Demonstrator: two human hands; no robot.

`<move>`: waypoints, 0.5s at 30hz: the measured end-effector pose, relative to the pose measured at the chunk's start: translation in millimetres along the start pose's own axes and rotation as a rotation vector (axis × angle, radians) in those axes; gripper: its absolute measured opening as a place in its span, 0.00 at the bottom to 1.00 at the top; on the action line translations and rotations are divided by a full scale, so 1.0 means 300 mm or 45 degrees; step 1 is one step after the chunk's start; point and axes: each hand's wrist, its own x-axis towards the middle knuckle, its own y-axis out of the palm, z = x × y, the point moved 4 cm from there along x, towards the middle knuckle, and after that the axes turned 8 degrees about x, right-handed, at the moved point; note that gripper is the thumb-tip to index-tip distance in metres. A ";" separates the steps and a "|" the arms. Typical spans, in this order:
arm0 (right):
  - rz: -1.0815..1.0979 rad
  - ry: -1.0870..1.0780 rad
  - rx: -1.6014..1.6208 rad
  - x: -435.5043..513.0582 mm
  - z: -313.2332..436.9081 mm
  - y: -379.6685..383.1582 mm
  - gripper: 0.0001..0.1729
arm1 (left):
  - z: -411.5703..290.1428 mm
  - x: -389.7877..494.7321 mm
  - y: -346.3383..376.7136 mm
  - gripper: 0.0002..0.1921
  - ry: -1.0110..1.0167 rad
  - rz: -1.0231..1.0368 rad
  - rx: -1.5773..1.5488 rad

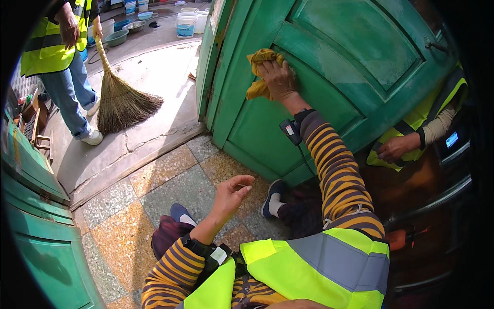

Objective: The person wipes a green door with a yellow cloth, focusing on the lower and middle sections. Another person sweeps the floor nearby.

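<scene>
My right hand (278, 79) presses a crumpled yellow cloth (261, 89) flat against the green panelled door (328, 92), near the upper left corner of its lower panel. Parts of the door's surface look dull and streaked. My left hand (231, 193) hangs in front of my body above the tiled floor, fingers loosely curled and apart, with nothing in it. Both of my wrists wear black straps with small devices, and a thin cable runs down from the right one.
A person at the upper left holds a straw broom (123, 100) on the concrete outside the doorway. Buckets (186, 25) and basins (116, 38) stand beyond. Another person's hand (399, 148) shows right of the door. A second green door leaf (50, 255) stands at the left.
</scene>
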 end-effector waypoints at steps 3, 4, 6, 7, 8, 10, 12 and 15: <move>-0.162 0.053 -0.158 0.067 -0.079 -0.025 0.07 | -0.025 -0.017 -0.014 0.12 0.054 0.018 0.082; -0.200 0.097 -0.159 0.068 -0.081 -0.018 0.07 | -0.031 -0.023 -0.013 0.12 0.059 0.023 0.073; -0.138 0.089 -0.147 0.052 -0.070 0.021 0.05 | -0.040 -0.027 -0.015 0.12 0.054 0.020 0.066; -0.113 0.106 -0.137 0.037 -0.057 0.043 0.05 | -0.041 -0.028 -0.016 0.12 0.035 0.019 0.071; -0.150 0.125 -0.135 0.026 -0.052 0.059 0.04 | -0.042 -0.032 -0.017 0.12 0.004 0.024 0.080; -0.224 0.166 -0.109 0.003 -0.034 0.088 0.04 | -0.039 -0.032 -0.020 0.12 -0.057 0.023 0.042; -0.227 0.077 -0.091 -0.029 0.013 0.116 0.04 | -0.034 -0.031 -0.021 0.12 -0.085 0.026 0.015; -0.131 0.043 -0.016 -0.120 0.112 0.177 0.04 | -0.024 -0.024 -0.018 0.12 -0.099 0.054 0.023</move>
